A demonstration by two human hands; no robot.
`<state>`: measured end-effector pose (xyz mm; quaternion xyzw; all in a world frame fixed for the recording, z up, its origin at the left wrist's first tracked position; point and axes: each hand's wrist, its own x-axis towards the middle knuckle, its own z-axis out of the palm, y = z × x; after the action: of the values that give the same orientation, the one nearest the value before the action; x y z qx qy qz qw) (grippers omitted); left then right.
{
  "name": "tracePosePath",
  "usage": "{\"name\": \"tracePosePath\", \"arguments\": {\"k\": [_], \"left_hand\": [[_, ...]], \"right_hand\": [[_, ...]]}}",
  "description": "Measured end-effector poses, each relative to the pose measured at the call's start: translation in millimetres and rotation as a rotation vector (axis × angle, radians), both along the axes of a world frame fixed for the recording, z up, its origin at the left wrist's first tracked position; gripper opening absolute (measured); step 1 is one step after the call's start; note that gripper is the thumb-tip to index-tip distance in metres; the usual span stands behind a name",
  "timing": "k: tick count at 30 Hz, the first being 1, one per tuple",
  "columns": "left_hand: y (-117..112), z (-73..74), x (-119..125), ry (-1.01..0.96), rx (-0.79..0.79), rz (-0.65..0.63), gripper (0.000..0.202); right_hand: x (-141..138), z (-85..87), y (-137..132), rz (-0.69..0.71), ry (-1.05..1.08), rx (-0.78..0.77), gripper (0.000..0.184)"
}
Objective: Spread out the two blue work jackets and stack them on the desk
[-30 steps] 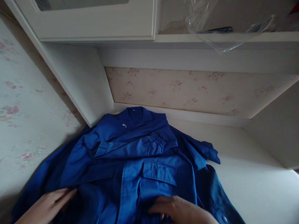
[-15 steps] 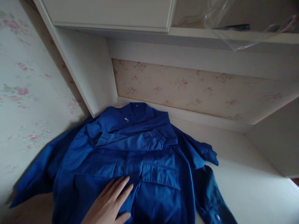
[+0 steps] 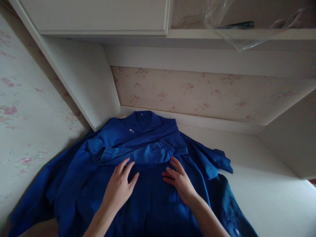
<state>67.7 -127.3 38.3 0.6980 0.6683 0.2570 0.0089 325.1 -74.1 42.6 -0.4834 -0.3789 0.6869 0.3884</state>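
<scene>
A blue work jacket (image 3: 153,126) with an open collar and a small white mark on the chest lies folded, its sleeve with an elastic cuff (image 3: 166,146) crossing the front. Beneath and around it spreads more blue cloth, with a sleeve reaching out at the left (image 3: 37,200). My left hand (image 3: 120,184) is over smooth dark blue cloth (image 3: 148,200) just below the crossed sleeve, fingers apart. My right hand (image 3: 180,182) is on the other side of that cloth, fingers spread, its tips close to the elastic cuff. Neither hand visibly grips the fabric.
The garments lie on a white surface (image 3: 259,161) inside a cabinet recess backed by floral wallpaper (image 3: 182,90). Overhead, a shelf (image 3: 271,34) holds a dark slim object (image 3: 240,25) and a clear plastic bag (image 3: 237,42) hanging over its edge. A white side panel (image 3: 81,79) stands at left.
My right hand has come into view, and my left hand has moved up toward the crossed sleeve. The pocket flaps seen before no longer show; smooth dark blue cloth lies there.
</scene>
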Motion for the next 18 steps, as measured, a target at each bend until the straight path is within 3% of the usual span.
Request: {"name": "tracePosePath", "arguments": {"k": [1, 3, 6, 8, 10, 14, 18], "left_hand": [[14.8, -3.5, -5.4, 0.007, -0.004, 0.041, 0.051], [37.3, -12.6, -14.6, -0.005, -0.055, 0.081, 0.061], [51.8, -22.5, -21.5, -0.08, -0.136, 0.094, 0.063], [52.2, -23.7, -24.3, -0.19, -0.18, 0.097, 0.05], [49.5, -21.5, -29.0, -0.307, -0.224, 0.084, 0.032], [41.6, -14.4, -43.6, -0.478, -0.255, 0.088, 0.03], [35.1, -6.5, -58.1, -0.759, -0.225, 0.227, 0.046]], "right_hand": [[-7.6, -2.4, 15.7, -0.096, 0.048, -0.055, 0.079], [-20.2, -5.6, 41.6, -0.159, 0.082, -0.101, 0.077], [-37.0, -8.4, 62.0, -0.041, 0.051, -0.029, 0.049], [-49.6, -10.7, 67.6, 0.088, 0.006, 0.029, 0.031], [-62.1, -13.1, 72.7, 0.192, -0.074, 0.089, 0.027], [-76.7, -16.0, 88.3, 0.2, -0.307, 0.301, 0.038], [-77.6, -18.7, 100.1, 0.196, -0.496, 0.487, 0.064]]}}
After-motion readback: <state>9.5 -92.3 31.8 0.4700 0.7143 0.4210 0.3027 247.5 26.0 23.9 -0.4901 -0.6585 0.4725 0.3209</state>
